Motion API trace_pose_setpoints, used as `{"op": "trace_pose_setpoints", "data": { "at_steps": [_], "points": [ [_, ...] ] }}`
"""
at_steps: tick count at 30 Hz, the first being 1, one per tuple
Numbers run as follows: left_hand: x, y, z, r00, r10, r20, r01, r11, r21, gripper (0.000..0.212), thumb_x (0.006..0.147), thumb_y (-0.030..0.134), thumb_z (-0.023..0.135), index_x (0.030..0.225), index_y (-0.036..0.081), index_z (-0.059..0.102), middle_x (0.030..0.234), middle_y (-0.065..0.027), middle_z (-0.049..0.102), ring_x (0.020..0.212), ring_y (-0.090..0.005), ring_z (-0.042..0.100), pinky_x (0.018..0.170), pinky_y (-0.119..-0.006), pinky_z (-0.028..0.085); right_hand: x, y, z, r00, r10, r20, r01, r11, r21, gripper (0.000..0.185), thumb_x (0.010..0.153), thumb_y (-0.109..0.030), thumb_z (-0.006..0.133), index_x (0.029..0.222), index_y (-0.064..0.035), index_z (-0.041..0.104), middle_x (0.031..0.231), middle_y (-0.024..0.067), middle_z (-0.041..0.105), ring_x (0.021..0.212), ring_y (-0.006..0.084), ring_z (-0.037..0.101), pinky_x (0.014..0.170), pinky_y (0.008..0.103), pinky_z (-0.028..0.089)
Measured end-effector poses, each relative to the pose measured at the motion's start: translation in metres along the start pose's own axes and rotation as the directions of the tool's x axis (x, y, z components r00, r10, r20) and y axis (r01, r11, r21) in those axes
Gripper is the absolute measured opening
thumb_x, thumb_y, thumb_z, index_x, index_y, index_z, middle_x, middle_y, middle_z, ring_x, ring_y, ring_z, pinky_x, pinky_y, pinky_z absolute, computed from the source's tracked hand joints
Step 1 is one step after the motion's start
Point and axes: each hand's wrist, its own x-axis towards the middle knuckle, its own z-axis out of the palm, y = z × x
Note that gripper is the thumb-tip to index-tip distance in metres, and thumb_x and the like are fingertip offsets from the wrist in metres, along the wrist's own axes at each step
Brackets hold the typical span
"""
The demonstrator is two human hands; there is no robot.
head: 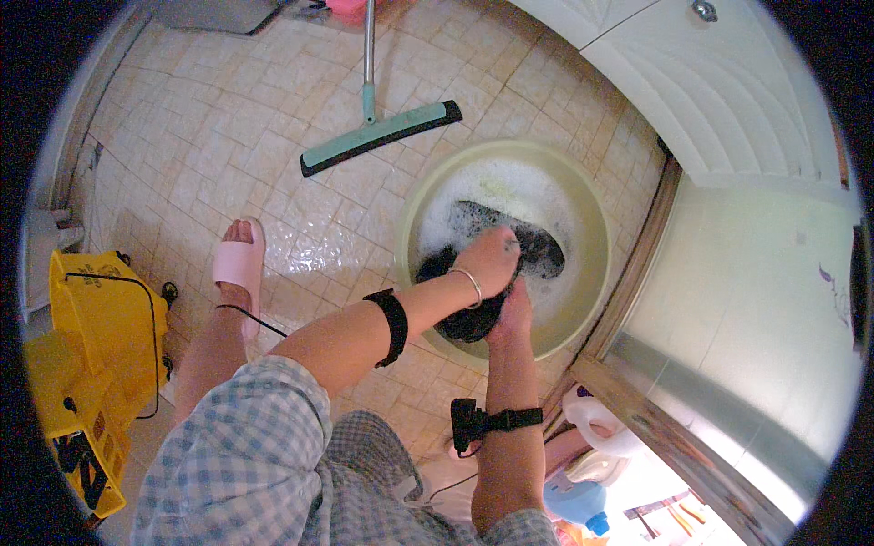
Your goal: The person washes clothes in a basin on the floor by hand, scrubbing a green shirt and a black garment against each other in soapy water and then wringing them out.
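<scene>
Wet black cloth (478, 321), soapy and bunched up, is gripped by both hands over a pale yellow-green plastic basin (601, 239). My left hand (490, 256), with a bracelet at the wrist, is closed on its upper part. Just below and to the right, my right hand (513, 307) holds the same cloth from the side; its fingers are partly hidden. More dark fabric (546, 252) lies in the foamy water (526, 174) beyond the hands. Black straps go round both forearms, one bearing a small black device.
On the tiled floor, a floor squeegee (382, 136) lies beyond the basin. A yellow mop bucket (102, 314) on casters stands at the left. Plastic bottles (580, 501) stand at the lower right, near a wooden frame (635, 259). A white cabinet (689, 102) is at the upper right.
</scene>
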Motion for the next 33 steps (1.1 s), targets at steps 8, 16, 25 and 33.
{"op": "trace_pose_setpoints", "data": {
  "at_steps": [8,16,25,33],
  "points": [
    [-0.047,0.049,-0.022,0.886,0.461,0.054,-0.464,0.876,0.132,0.034,0.077,0.031,0.053,0.101,0.008,0.054,0.114,-0.0172,0.048,0.105,-0.0364,0.044,0.086,-0.038,0.039,0.022,-0.032,-0.034,0.887,-0.205,0.414,0.079,0.95,0.301,0.035,0.084,-0.039,0.043,0.099,-0.0089,0.054,0.096,0.0087,0.058,0.088,0.0242,0.054,0.078,0.0375,0.044],
    [0.004,0.021,-0.027,0.978,-0.067,0.199,-0.007,0.936,0.351,0.02,0.078,0.016,0.044,0.091,0.003,0.054,0.089,-0.0185,0.057,0.083,-0.0358,0.055,0.07,-0.044,0.045,-0.006,0.0,0.01,0.998,0.001,-0.066,-0.005,0.998,-0.061,0.029,0.085,-0.027,0.042,0.1,-0.0049,0.053,0.098,0.0077,0.058,0.09,0.0209,0.055,0.08,0.0351,0.044],
    [-0.036,0.042,-0.03,0.927,0.376,-0.012,-0.376,0.926,-0.025,0.024,0.082,0.024,0.047,0.103,0.013,0.053,0.109,-0.0154,0.048,0.101,-0.0335,0.046,0.089,-0.041,0.037,0.001,-0.039,-0.004,0.946,-0.184,0.267,0.105,0.953,0.286,0.035,0.085,-0.036,0.041,0.101,-0.0065,0.053,0.1,0.0107,0.057,0.091,0.0266,0.054,0.081,0.0404,0.042],
    [-0.016,0.042,-0.03,0.964,0.226,0.14,-0.249,0.951,0.182,0.018,0.082,0.02,0.04,0.086,0.006,0.051,0.09,-0.016,0.053,0.084,-0.0336,0.054,0.069,-0.043,0.045,-0.002,-0.006,0.0,0.995,-0.101,-0.013,0.101,0.994,-0.038,0.031,0.084,-0.031,0.046,0.101,-0.0056,0.051,0.097,0.008,0.058,0.088,0.0237,0.055,0.077,0.0361,0.044]
  ]
}}
